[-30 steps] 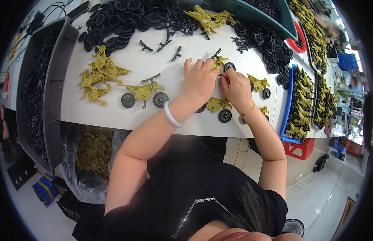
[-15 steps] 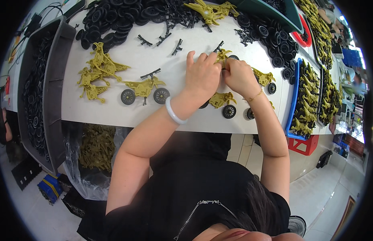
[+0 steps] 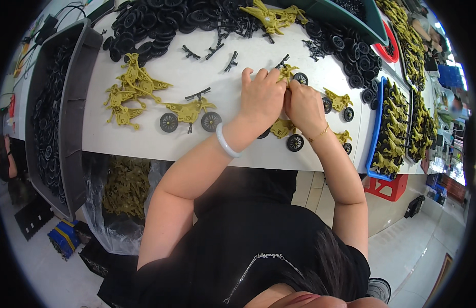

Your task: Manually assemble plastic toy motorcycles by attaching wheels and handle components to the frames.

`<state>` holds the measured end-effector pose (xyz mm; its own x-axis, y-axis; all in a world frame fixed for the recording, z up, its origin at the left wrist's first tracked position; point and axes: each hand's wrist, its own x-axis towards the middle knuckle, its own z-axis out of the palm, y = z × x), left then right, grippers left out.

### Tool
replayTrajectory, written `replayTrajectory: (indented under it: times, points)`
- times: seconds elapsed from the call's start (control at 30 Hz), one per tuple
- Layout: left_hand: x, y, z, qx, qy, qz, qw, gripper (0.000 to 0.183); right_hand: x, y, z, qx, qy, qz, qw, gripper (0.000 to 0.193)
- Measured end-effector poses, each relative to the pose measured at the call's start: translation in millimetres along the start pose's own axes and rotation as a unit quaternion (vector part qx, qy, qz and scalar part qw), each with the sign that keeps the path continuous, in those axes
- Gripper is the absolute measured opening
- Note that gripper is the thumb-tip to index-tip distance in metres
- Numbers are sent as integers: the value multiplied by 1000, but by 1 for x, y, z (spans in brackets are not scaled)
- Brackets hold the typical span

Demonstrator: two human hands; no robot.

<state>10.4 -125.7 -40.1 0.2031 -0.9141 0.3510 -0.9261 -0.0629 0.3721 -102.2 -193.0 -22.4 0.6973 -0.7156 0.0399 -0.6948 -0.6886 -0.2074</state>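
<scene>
My left hand (image 3: 262, 96) and my right hand (image 3: 305, 108) are closed together on a toy motorbike (image 3: 286, 73) with an olive-yellow body. Its black handlebar and one black wheel show beyond my fingers; the rest is covered. Left of my hands, another toy motorbike (image 3: 185, 111) with two wheels and a handlebar lies on the white table (image 3: 145, 136). Just below my right hand is a yellow motorbike body (image 3: 282, 129) with black wheels beside it. A further wheeled toy motorbike (image 3: 339, 101) lies to the right.
Several bare yellow bodies (image 3: 130, 92) lie at the left. Loose handlebars (image 3: 231, 61) and a heap of black wheels (image 3: 150, 28) spread across the back. A grey bin (image 3: 73, 118) stands at the left edge, a blue tray (image 3: 374, 138) of yellow bodies at the right.
My right hand has shifted slightly down and left, uncovering more of the held motorbike's wheel. Both hands stay on the motorbike. The table scene sits slightly farther right in the view.
</scene>
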Motion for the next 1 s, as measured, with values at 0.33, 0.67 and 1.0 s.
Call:
replayTrajectory:
  times: [0.33,0.67,1.0]
  points:
    - [-9,-1,-34,-46,36,17,998,12,51,15,-60,111,83,-79,987,13]
    - [-78,31,-43,-58,-64,63,994,22,114,-46,12,94,6,-326,940,16]
    - [-101,24,-27,-75,-11,52,996,17,-2,3,-57,322,-146,-77,932,15]
